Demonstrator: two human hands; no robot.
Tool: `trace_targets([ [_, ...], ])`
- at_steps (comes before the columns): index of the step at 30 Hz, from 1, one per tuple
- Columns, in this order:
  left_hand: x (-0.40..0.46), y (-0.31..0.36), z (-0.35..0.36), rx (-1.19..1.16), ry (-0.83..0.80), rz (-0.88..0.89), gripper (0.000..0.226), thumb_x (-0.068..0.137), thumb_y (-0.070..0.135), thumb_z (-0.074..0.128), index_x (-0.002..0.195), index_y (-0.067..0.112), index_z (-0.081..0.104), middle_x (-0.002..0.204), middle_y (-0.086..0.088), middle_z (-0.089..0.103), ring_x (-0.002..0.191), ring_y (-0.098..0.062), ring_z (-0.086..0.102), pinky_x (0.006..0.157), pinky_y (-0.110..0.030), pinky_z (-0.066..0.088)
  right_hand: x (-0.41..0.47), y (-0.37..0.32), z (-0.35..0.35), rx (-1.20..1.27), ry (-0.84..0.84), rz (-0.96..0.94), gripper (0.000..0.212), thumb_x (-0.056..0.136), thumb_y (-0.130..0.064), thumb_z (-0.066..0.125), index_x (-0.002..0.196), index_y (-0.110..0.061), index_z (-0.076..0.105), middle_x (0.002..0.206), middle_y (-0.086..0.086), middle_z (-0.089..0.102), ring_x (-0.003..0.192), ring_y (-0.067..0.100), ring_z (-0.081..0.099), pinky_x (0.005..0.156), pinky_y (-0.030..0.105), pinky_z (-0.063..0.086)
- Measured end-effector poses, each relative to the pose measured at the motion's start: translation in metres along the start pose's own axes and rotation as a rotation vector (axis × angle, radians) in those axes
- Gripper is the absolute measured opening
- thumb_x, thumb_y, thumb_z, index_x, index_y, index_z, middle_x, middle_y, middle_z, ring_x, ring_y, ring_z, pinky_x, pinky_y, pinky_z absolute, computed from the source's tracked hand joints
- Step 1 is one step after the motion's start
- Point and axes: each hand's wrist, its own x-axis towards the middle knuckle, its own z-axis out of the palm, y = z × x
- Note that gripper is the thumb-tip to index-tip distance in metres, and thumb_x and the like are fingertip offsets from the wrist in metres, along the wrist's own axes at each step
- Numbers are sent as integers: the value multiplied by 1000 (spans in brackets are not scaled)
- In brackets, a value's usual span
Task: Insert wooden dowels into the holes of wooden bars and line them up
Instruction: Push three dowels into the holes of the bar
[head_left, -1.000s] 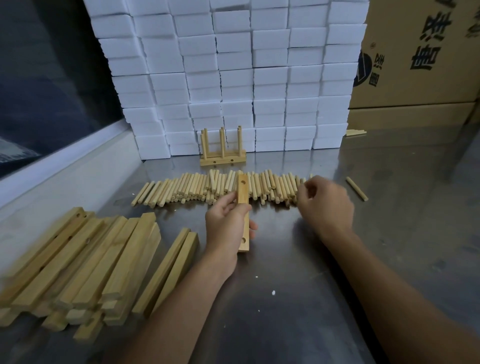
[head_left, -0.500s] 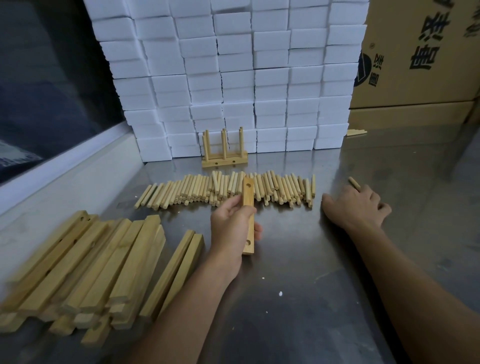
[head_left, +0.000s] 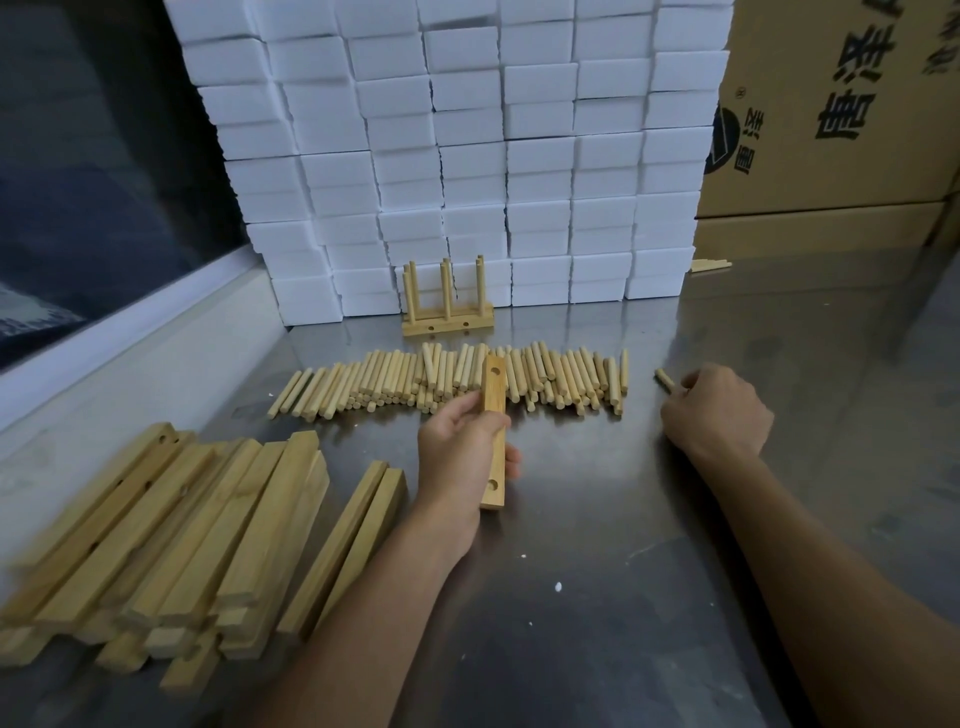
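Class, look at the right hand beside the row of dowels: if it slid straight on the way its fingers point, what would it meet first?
Probably the stray dowel, which the right hand already touches at its fingertips. Beyond that only bare steel table shows, though depth is hard to judge.

Two arms reach in from the bottom. Both are bare all the way up, with no sleeves showing. The left hand (head_left: 464, 451) and the right hand (head_left: 719, 410) wear no gloves. There are no rings, no watch and no bands on the wrists. The fingernails are too small to see well.
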Motion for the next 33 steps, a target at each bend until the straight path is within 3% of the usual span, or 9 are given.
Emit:
trace_targets([
  [3, 1, 0, 0, 3, 0, 1, 39, 90, 0, 60, 129, 10, 61, 70, -1, 72, 52, -18, 62, 43, -27, 49, 1, 1, 3, -56, -37, -27, 17, 88, -11, 59, 104, -6, 62, 114, 19, 57, 109, 41, 53, 96, 46, 41],
  [6, 1, 0, 0, -1, -3, 3, 39, 90, 0, 61, 128, 10, 62, 69, 0, 72, 51, -18, 62, 43, -27, 49, 1, 2, 6, 8, -36, -101, 30, 91, -10, 57, 121, -7, 55, 123, 21, 49, 111, 41, 48, 92, 46, 40],
  [10, 2, -1, 1, 1, -3, 5, 39, 90, -1, 61, 128, 9, 61, 68, 1, 72, 51, -18, 62, 42, -27, 49, -4, 0, 6, 271, -11, -179, 22, 98, -13, 52, 119, -10, 47, 106, 15, 61, 90, 31, 55, 74, 42, 46],
  [14, 2, -1, 1, 4, 2, 3, 41, 90, -1, 62, 130, 10, 61, 72, -3, 72, 52, -19, 62, 43, -27, 49, -13, -6, 4, 436, -1, -297, 50, 97, -8, 47, 143, -21, 30, 78, 10, 62, 71, 30, 62, 70, 51, 55],
  [16, 2, -1, 1, 2, 3, 0, 43, 89, -1, 62, 131, 9, 59, 71, -3, 73, 51, -19, 62, 43, -27, 49, -17, -9, 4, 487, 17, -335, 50, 98, -9, 44, 144, -22, 32, 72, 10, 61, 66, 30, 61, 69, 53, 54],
  [20, 1, 1, 2, 2, -1, 3, 42, 90, -1, 61, 131, 9, 59, 77, -6, 72, 51, -19, 62, 43, -27, 50, -26, -17, 5, 589, 92, -439, 21, 106, -27, 39, 122, -19, 49, 69, 3, 57, 68, 30, 59, 68, 50, 51],
  [25, 0, 2, 3, -4, 10, 5, 45, 88, -3, 63, 130, 10, 59, 81, -7, 73, 49, -18, 61, 41, -26, 48, -38, -25, 7, 545, 185, -450, 36, 102, -52, 38, 84, -24, 51, 61, -8, 50, 65, 21, 52, 57, 34, 38],
  [29, 0, 1, 4, 6, 20, 12, 44, 87, -3, 65, 127, 13, 60, 77, -4, 73, 49, -18, 61, 40, -26, 46, -45, -31, 8, 575, 201, -520, 37, 102, -43, 50, 77, -18, 61, 55, -4, 48, 57, 18, 49, 53, 33, 35],
  [33, -1, 2, 5, 18, 18, 27, 39, 87, -1, 65, 122, 18, 61, 78, -4, 73, 49, -17, 60, 41, -27, 46, -52, -38, 7, 619, 183, -606, 39, 100, -27, 57, 64, -11, 56, 50, -2, 38, 51, 20, 39, 51, 37, 33],
])
